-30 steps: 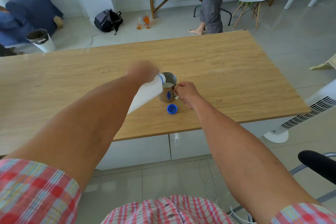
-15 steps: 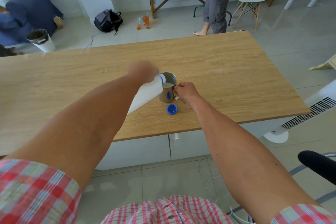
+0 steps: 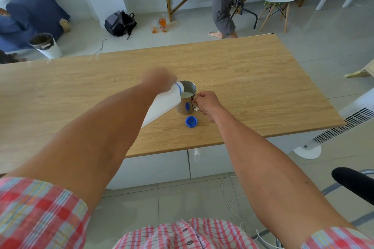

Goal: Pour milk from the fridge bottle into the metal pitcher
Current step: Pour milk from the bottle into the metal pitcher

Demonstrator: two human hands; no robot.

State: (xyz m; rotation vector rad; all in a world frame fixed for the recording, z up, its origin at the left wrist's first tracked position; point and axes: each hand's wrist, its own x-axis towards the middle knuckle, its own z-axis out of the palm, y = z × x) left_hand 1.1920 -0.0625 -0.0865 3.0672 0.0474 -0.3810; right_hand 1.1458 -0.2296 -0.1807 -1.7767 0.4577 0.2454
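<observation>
A white plastic milk bottle (image 3: 164,105) with a blue neck ring is tilted, its mouth over the rim of the metal pitcher (image 3: 187,99). My left hand (image 3: 157,79) grips the bottle near its neck. White milk shows inside the pitcher, which stands upright on the wooden table (image 3: 253,87). My right hand (image 3: 205,101) is closed on the pitcher's handle. The blue bottle cap (image 3: 191,121) lies on the table just in front of the pitcher.
A person (image 3: 224,0) stands beyond the table's far edge. A white fan (image 3: 344,125) stands at the right, a black chair arm (image 3: 352,182) at the lower right. On the floor behind are a backpack (image 3: 120,23), a bin (image 3: 45,45) and glasses (image 3: 160,24).
Both hands, the bottle and the pitcher hold the same pose. The person behind the table has stepped a little to the right.
</observation>
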